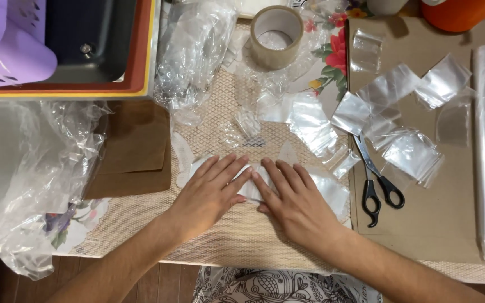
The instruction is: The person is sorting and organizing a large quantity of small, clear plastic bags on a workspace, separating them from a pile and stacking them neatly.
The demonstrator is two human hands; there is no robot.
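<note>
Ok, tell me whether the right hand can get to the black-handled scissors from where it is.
Probably yes. The right hand lies flat on a clear plastic bag, and the scissors lie just to its right on the brown cardboard, handles toward the person, with only loose small bags nearby.

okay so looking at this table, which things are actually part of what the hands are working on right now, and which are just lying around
In use:
left hand and right hand, both flat on the small clear plastic bag on the woven mat

Lying about:
scissors
tape roll
loose clear bags
crumpled plastic sheet
purple basket
orange container
</note>
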